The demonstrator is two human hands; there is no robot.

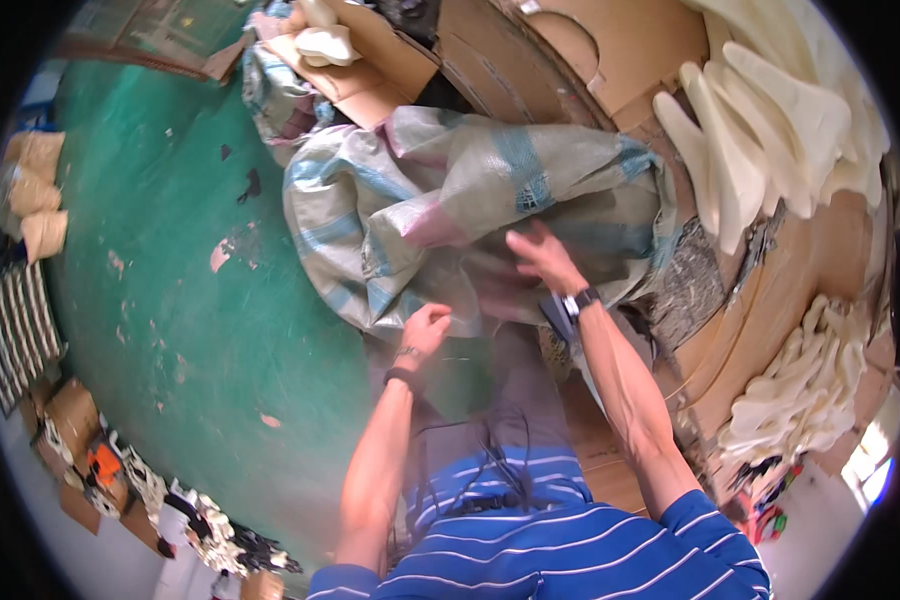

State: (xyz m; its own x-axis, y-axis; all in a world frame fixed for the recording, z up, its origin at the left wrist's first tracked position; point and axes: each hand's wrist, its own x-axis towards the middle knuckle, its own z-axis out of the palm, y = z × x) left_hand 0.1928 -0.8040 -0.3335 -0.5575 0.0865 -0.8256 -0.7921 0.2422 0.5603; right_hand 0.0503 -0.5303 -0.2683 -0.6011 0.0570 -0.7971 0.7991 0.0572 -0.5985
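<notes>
1. Nearest of all, a blue shirt with white stripes [570, 545] fills the bottom edge, both bare forearms rising out of it.
2. The left hand [427, 330] wears a dark band at the wrist, and its fingers [438, 318] are clenched on the near lower edge of the woven sack [450, 200], pinching the cloth.
3. Over to the right, the right hand [542, 257], with a dark watch on its wrist, reaches a little farther; its fingers [530, 240] are spread flat on the sack's fabric, pressing rather than gripping.
4. The sack itself, grey-green with blue bands and a pink patch, lies bunched in the middle of the scene, just beyond the person's knees, partly on the green floor [170, 260].
5. Right of it, stacks of pale foam cut-outs [760, 150] lean on brown cardboard sheets [610, 50].
6. More pale pieces [805, 390] are heaped near the right edge.
7. Far left, small cardboard boxes [35, 190] sit along the floor's rim.
</notes>
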